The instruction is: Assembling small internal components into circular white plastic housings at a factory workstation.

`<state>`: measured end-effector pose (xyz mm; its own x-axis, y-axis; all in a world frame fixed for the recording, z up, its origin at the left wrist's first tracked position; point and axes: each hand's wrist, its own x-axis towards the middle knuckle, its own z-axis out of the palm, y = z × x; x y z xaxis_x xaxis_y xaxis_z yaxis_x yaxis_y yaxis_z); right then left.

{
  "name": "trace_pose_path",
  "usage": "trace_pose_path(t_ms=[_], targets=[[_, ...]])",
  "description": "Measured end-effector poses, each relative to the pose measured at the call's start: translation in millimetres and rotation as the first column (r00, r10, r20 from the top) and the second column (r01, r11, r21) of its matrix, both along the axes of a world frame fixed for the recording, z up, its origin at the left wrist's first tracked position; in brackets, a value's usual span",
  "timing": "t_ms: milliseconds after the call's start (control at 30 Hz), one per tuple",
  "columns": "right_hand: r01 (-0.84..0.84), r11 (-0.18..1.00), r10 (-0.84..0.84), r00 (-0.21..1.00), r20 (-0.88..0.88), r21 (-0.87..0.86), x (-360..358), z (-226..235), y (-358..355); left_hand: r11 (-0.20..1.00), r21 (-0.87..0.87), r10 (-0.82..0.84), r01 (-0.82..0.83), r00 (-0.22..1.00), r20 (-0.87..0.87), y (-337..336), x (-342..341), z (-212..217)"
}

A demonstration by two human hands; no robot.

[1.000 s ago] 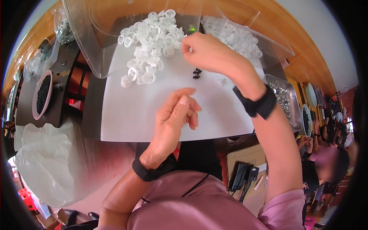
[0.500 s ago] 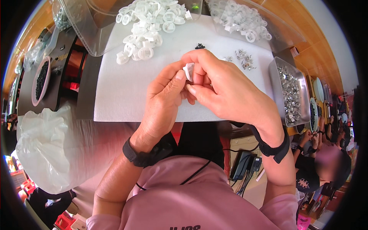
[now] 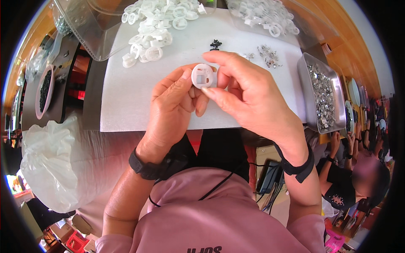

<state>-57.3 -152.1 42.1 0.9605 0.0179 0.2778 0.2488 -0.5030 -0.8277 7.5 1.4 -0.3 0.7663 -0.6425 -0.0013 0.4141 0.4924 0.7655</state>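
Observation:
Both my hands meet over the near half of a white foam sheet (image 3: pixel 126 101). A small round white plastic part (image 3: pixel 203 76) with square openings is pinched between them. My left hand (image 3: pixel 175 107) holds it from the left with thumb and fingers. My right hand (image 3: pixel 249 95) grips it from the right and above, index finger curled over its top. A heap of similar white plastic parts (image 3: pixel 154 23) lies at the far side of the sheet. A few small black pieces (image 3: pixel 215 44) and small metal clips (image 3: pixel 266 54) lie just beyond my hands.
A metal tray (image 3: pixel 322 95) full of small metal parts stands at the right. Clear plastic tubs (image 3: pixel 84 29) hold more white parts at the back. A dish of black pieces (image 3: pixel 44 90) and a crumpled clear bag (image 3: pixel 55 156) are at the left. Other people sit at the lower right.
One second ago my right hand reached to the far pile while the left rested on the sheet. Since then both hands have come together on the white round part and turned its face toward me.

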Motion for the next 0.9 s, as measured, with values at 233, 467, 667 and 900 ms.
trace_pose_path(t_ms=[233,467,667,900], targets=[[0.043,0.976,0.0,0.981,0.193,-0.215,0.1,-3.7,4.1,0.996,-0.025,-0.082,0.082,0.997,-0.014,5.9,3.6,-2.4],[0.183,0.909,-0.082,0.959,0.27,-0.374,-2.7,-4.8,12.5,0.999,0.04,-0.032,0.03,0.998,0.046,3.0,-1.3,0.7],[0.243,0.88,-0.102,0.935,0.339,-0.407,-5.7,-7.2,15.5,0.988,0.12,0.081,-0.097,0.988,0.129,-4.2,-6.4,1.5],[0.288,0.898,-0.188,0.935,0.299,-0.333,-14.9,-4.7,16.7,0.993,0.079,0.068,-0.084,0.981,0.184,-5.0,-7.0,0.5]])
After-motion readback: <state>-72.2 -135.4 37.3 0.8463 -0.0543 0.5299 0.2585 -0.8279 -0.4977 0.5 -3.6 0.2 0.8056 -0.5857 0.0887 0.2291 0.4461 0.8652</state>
